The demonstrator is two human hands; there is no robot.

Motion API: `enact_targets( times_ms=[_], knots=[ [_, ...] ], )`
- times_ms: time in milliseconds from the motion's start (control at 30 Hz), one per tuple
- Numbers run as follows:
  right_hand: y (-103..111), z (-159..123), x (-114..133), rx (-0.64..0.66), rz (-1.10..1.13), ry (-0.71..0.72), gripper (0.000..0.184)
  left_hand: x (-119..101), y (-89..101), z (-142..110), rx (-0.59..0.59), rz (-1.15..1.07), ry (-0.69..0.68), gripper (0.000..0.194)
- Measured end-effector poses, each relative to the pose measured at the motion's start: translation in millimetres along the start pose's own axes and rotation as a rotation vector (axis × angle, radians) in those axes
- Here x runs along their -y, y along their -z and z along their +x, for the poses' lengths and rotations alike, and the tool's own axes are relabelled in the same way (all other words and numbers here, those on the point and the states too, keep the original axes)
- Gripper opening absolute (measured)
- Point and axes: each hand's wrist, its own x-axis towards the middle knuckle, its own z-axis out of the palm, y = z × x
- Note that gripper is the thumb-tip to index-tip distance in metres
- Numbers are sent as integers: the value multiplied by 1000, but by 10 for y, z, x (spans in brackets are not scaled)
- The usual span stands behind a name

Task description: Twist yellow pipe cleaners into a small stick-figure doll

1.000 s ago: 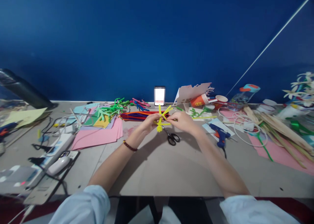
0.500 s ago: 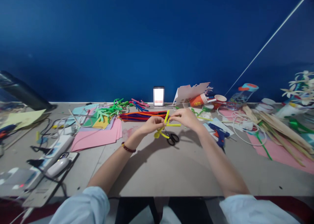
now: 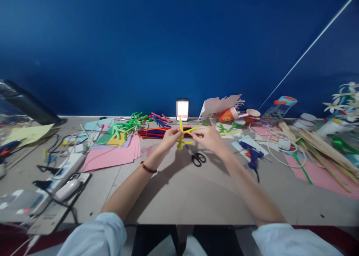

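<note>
Between my two hands is a figure of twisted yellow pipe cleaners (image 3: 181,139), with several arms sticking out. My left hand (image 3: 171,139) pinches it from the left side. The fingertips of my right hand (image 3: 209,137) are closed on one of its yellow arms, which points right. Just below the figure, black-handled scissors (image 3: 198,159) lie on the table, their blades pointing up toward it. A bundle of orange, red and purple pipe cleaners (image 3: 153,133) lies behind my left hand.
A blue glue gun (image 3: 254,154) lies right of my right arm. Pink paper sheets (image 3: 110,158) and green pipe-cleaner pieces (image 3: 123,128) are at left, near a power strip (image 3: 63,168). A phone (image 3: 182,109) stands against the wall; a paper cup (image 3: 227,115) lies tipped behind.
The yellow figure has shifted slightly left and turned, with one arm now upright. My right hand has moved slightly left and now pinches an arm of it.
</note>
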Motion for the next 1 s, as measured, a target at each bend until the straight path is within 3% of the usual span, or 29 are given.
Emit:
enact_targets(
  times_ms=[200, 433, 600, 767, 867, 1000],
  knots=[
    [-25, 24, -67, 45, -6, 14, 20, 48, -6, 33, 1, -234, 110, 21],
    [-22, 102, -211, 122, 77, -47, 16, 25, -51, -10, 148, -389, 99, 22],
    [24, 132, -333, 134, 151, -40, 15, -45, -41, -66, 309, -221, 89, 24],
    [143, 124, -321, 69, 77, -43, 11, -82, 8, -72, 377, 41, 50, 24],
    [151, 106, -262, 52, 37, -49, 11, -46, 21, -51, 352, 125, 5, 22],
    [84, 85, -177, 44, 41, -34, 11, 52, 3, -7, 227, 193, -39, 21]
  ],
)
